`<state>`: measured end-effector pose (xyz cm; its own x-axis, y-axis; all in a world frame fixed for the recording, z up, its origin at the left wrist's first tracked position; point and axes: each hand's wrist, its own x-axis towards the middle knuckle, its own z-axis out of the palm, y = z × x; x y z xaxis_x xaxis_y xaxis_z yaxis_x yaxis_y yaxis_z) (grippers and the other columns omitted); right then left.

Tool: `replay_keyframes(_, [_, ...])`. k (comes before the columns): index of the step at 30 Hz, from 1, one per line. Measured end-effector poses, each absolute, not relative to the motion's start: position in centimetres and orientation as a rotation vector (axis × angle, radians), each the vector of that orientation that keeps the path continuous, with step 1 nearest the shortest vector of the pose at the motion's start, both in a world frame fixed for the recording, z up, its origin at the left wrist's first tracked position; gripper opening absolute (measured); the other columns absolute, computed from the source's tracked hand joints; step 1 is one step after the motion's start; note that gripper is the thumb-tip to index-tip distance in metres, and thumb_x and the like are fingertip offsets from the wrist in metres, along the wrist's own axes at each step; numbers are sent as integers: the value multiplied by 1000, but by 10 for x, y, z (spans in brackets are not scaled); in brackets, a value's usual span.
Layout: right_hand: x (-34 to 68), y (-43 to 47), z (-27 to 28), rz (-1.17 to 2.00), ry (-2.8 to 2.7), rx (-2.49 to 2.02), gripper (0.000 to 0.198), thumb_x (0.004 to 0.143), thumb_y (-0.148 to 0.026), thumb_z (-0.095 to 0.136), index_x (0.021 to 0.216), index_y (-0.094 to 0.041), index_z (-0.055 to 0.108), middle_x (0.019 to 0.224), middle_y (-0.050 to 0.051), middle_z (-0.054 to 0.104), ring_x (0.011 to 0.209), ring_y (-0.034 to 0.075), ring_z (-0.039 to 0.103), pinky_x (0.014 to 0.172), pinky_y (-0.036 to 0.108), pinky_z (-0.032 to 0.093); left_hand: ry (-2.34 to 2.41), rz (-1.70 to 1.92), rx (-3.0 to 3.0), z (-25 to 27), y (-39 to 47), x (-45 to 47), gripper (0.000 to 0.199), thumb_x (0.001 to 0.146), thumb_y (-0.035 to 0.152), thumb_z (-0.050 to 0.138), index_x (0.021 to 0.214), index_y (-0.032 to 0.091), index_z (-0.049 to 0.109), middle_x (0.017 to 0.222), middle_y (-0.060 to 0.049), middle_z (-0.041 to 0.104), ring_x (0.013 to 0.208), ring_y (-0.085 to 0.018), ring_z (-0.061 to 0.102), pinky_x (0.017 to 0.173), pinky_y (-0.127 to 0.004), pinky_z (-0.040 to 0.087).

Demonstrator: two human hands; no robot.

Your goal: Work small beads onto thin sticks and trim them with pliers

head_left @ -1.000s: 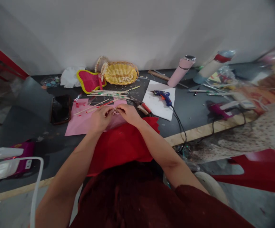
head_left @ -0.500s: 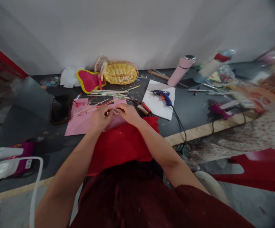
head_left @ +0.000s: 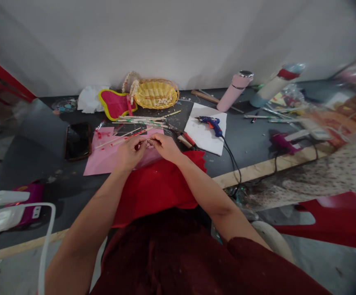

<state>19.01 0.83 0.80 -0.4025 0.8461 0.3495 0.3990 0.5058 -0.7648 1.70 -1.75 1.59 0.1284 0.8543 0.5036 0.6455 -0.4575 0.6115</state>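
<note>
In the head view, the left hand point(head_left: 130, 152) and the right hand point(head_left: 167, 148) met over the near part of the desk point(head_left: 252, 143). The left grip was pinched together on a small pale piece point(head_left: 149, 143), and the right grip was clamped on the same piece from its three o'clock side. The piece sat between the two sets of fingertips, too small and too covered for its shape to be told.

Pink paper point(head_left: 101, 157) lay under the hands and out to nine o'clock, with a phone point(head_left: 78, 141) just beyond its edge. Red cloth point(head_left: 158, 192) spread at six o'clock, below the wrists. Thin sticks point(head_left: 141, 120) lay in a loose bundle at twelve o'clock, and past them was a yellow basket point(head_left: 144, 90) with pale bits point(head_left: 165, 101) inside. A pink panel with a yellow rim point(head_left: 116, 105) lay at eleven o'clock, near a white tissue point(head_left: 89, 100).

Pliers point(head_left: 189, 139) lay near the right hand at three o'clock. Beyond them, towards two o'clock, a blue glue gun point(head_left: 211, 124) rested on a white sheet point(head_left: 199, 137), with a pink bottle point(head_left: 231, 92) at the sheet's far corner. Well apart, at three o'clock, was a co-worker's spotted clothing point(head_left: 347, 164).
</note>
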Motion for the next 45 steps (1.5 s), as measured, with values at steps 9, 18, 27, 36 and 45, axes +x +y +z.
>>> replay_keyframes(9, [192,8,12,751,-2014,-993,22,94,-36,49,91,-18,62,83,3,65,76,13,57,73,24,42,1402,1261,2168,12,-16,14,18,90,29,55,91,21,71,81,-2,71,71,-13,60,64,-27,45])
replay_keyframes(18, [191,5,15,795,-1996,-1017,25,93,-39,49,90,-18,62,79,2,63,73,13,54,68,24,40,1394,1254,2146,12,-16,13,20,90,32,55,91,21,71,81,-3,70,69,-13,59,64,-27,46])
replay_keyframes(27, [191,4,17,833,-1975,-973,23,93,-38,51,89,-18,62,80,1,63,73,12,54,69,24,40,1362,1289,2153,12,-17,13,18,89,30,56,89,21,71,78,-2,69,64,-12,56,61,-26,44])
replay_keyframes(36, [192,5,18,791,-2012,-962,25,94,-38,48,90,-18,62,82,2,64,74,13,55,70,24,40,1311,1280,2164,14,-17,13,18,89,28,57,92,22,73,80,-2,69,66,-11,57,62,-25,45])
replay_keyframes(45, [193,6,18,755,-2043,-936,24,94,-37,49,87,-18,61,80,1,64,71,12,53,69,24,39,1334,1272,2181,13,-16,12,17,88,27,57,90,21,72,77,-2,69,66,-11,57,62,-24,43])
